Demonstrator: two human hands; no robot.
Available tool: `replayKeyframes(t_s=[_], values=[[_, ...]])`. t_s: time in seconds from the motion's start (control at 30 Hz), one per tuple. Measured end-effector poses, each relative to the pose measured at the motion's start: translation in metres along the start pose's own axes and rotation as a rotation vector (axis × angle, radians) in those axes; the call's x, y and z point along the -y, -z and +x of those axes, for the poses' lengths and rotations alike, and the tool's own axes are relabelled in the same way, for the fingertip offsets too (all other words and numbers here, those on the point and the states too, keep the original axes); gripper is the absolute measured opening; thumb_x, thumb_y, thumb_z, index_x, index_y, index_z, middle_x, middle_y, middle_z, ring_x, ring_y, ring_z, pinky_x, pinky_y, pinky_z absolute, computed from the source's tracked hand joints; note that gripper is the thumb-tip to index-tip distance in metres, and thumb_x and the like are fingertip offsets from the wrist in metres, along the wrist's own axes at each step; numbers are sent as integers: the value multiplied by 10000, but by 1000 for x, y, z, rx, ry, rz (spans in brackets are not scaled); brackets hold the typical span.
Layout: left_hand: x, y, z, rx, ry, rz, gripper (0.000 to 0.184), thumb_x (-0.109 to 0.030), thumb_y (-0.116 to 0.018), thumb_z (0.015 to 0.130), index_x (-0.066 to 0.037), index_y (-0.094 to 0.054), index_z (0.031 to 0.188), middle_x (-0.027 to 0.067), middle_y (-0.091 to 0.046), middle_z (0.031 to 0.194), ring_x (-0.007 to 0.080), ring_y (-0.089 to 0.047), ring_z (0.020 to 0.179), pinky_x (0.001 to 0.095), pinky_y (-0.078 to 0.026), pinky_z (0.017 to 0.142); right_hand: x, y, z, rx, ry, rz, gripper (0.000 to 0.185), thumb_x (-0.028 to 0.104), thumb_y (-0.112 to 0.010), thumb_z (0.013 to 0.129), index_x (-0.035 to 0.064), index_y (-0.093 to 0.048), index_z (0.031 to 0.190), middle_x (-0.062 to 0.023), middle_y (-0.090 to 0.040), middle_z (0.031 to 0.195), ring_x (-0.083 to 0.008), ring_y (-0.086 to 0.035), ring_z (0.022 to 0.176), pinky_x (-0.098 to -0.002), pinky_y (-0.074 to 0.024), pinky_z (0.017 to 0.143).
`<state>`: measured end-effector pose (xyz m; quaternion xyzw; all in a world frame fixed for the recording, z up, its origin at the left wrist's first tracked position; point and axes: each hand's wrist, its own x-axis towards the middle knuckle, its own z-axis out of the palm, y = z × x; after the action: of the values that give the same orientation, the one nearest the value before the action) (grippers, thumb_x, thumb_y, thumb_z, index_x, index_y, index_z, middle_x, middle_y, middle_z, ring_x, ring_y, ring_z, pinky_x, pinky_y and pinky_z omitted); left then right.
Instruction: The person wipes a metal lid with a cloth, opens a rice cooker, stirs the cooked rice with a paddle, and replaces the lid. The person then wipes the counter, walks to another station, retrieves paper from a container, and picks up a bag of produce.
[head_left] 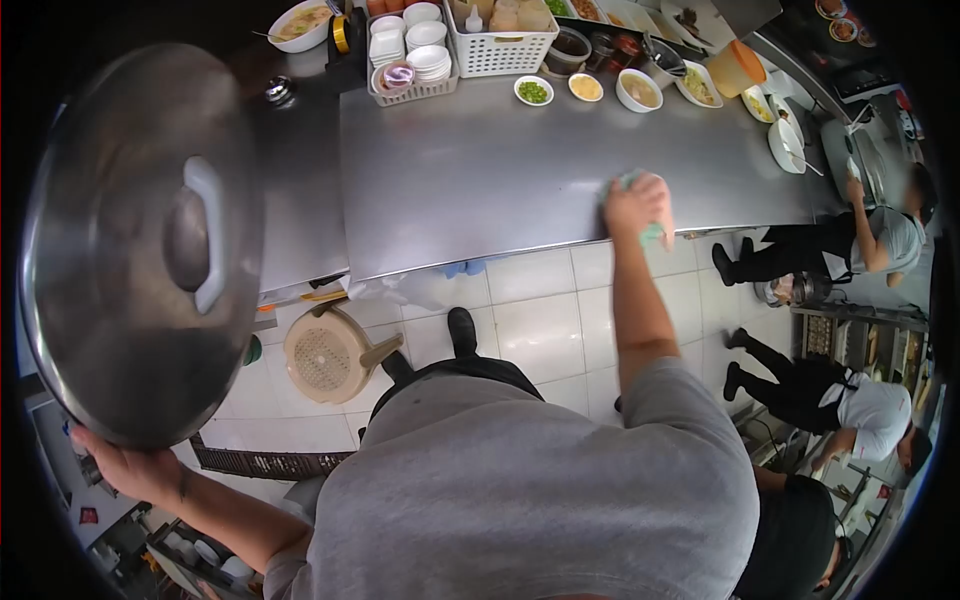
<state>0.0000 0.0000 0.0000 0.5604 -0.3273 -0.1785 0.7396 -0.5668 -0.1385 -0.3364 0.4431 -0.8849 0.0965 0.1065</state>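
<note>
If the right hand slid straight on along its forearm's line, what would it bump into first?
After a stretch of steel counter, the right hand would probably meet the white bowl near the back, though the picture's curve makes that line uncertain.

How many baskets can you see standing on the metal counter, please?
2: a tall white basket on the far side of the counter, and a lower basket just left of it, holding small dishes. Others may be hidden behind the big lid.
</note>
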Motion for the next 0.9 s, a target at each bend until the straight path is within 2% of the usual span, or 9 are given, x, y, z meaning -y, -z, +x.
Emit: replayKeyframes(t_s=[0.2,0.3,0.37,0.43,0.5,0.63,0.7,0.8,0.9], values=[[23,-30,-12,-55,155,-40,468,-387,-469,954,20,-545,1172,124,-596,1141,212,-580,1011,338,-462,889,137,39,-137,42,920,577,437,119,-542,804,35,-491,1230,-164,-544,1143,-350,-457,1149,-480,-352,992],[11,-40,-28,29,142,-109,481,-382,-407,978,37,-512,1190,129,-580,1167,217,-578,1028,337,-457,902,174,43,-156,952,186,1576,331,156,-493,883,93,-485,1209,-104,-582,1044,-278,-564,971,-434,-459,843],[0,-40,-43,113,50,-112,484,-379,-391,983,51,-534,1154,139,-601,1122,209,-601,976,321,-478,861,191,137,-95,1099,-151,2198,341,195,-484,920,100,-458,1246,-58,-602,1016,-209,-590,874,-369,-492,769],[-2,-36,-55,237,4,-72,483,-374,-395,983,61,-551,1125,140,-620,1070,197,-614,929,309,-488,827,207,193,-36,1140,-130,2384,375,145,-494,908,98,-440,1277,-73,-587,1079,-193,-582,911,-381,-493,781],[2,-50,-70,267,-57,12,468,-355,-406,984,72,-585,1052,126,-647,971,172,-626,838,287,-498,765,237,235,0,1143,251,2660,418,133,-498,902,103,-416,1310,-89,-550,1145,-195,-559,973,-387,-478,826],[6,-81,-76,336,-156,121,411,-307,-432,982,66,-593,1044,113,-643,950,153,-613,822,270,-485,755,277,334,-96,41,682,2239,464,194,-493,925,95,-391,1366,-123,-465,1330,-229,-435,1239,-367,-376,998],[11,-87,-64,442,-146,-22,351,-261,-446,981,45,-600,1056,60,-636,905,109,-586,776,251,-467,716,251,369,-138,-381,1110,1653,463,212,-536,905,86,-440,1340,-127,-391,1401,-243,-331,1326,-389,-308,1052],[6,-105,-74,277,-716,311,257,-206,-502,947,21,-588,863,15,-565,725,84,-484,626,241,-389,581,264,391,-130,-379,1490,1708,414,214,-583,869,73,-538,1255,-108,-489,1320,-264,-397,1279,-402,-317,1045],[-21,-95,-80,276,-526,353,345,-203,-584,891,1,-511,624,51,-458,525,123,-401,468,292,-314,461,273,404,-54,-571,1247,1799,267,165,-626,836,44,-630,1075,-87,-643,1049,-225,-597,987,-344,-468,874]])
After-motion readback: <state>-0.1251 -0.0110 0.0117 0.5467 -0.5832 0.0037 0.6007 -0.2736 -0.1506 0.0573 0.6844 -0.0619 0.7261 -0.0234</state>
